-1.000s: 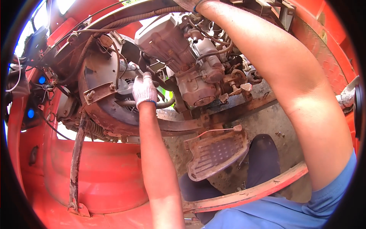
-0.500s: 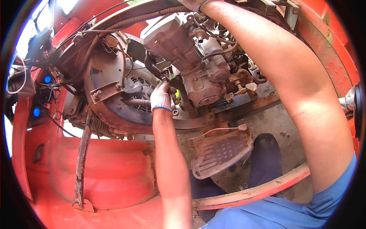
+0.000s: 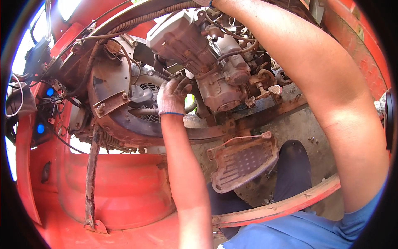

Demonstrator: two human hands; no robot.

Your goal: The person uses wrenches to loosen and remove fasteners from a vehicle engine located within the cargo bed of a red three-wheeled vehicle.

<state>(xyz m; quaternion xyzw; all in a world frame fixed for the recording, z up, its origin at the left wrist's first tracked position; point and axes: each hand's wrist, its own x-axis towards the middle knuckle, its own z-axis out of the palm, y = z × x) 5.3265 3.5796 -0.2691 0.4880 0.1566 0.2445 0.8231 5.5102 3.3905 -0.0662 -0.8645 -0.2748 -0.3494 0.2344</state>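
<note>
My left hand (image 3: 172, 93), in a pale knitted glove with darkened fingers, is closed beside the engine's lower front. From its fingers a wrench (image 3: 159, 75) sticks out toward the upper left, its ring end near the hose; the rest is covered by the hand. The grey, dirt-coated engine (image 3: 211, 89) lies just to the right of this hand. At the upper edge only the cuff of my gloved right hand (image 3: 204, 2) shows, above the engine; its fingers are out of the picture.
A curved dark frame rail (image 3: 195, 133) passes below the engine. A ribbed foot pedal (image 3: 244, 164) sits over the concrete floor, with a red curved bar (image 3: 282, 203) before my legs. A rusty strut (image 3: 92, 178) stands against red bodywork (image 3: 116, 191). Cables (image 3: 58, 99) hang at left.
The wrench, upright along my left palm before, now points to the upper left. My left hand has turned over, with its back and fingers now showing. The right arm has hardly moved.
</note>
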